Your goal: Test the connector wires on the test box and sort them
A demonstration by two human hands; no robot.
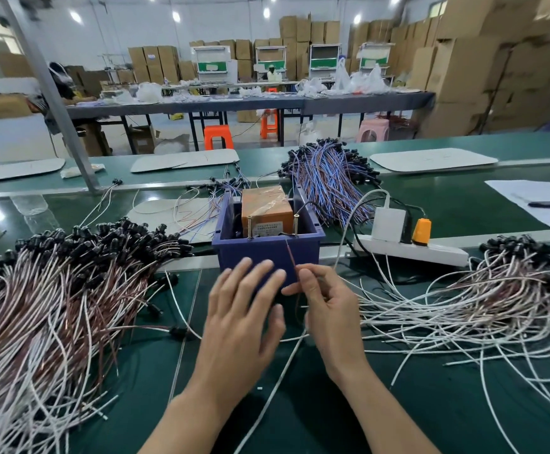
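The box (267, 253) sits mid-bench (398, 404), open top up, with an orange unit (265, 208) inside and two screws (296, 226) standing at its near rim, probably the test contacts. The right hand (326, 309) pinches a thin brown wire (291, 257) between thumb and forefinger. The wire's free end rises toward the right-hand screw, and I cannot tell if it touches. Holding it close to the tip would give a steady aim at so small a mark.

The left hand (244, 309) holds nothing. Its fingers are straight and spread across the box front, likely to keep the box from sliding, though I can't say they press it.

The left pile (70, 290) fills the bench's left side, its black connectors pointing to the far edge. The right pile (480, 306) lies toward the right edge and a blue-violet far pile (326, 175) behind the box. Each is within reach, which suits sorting by result. A strip (431, 253) lies just right of the box, probably powering it.
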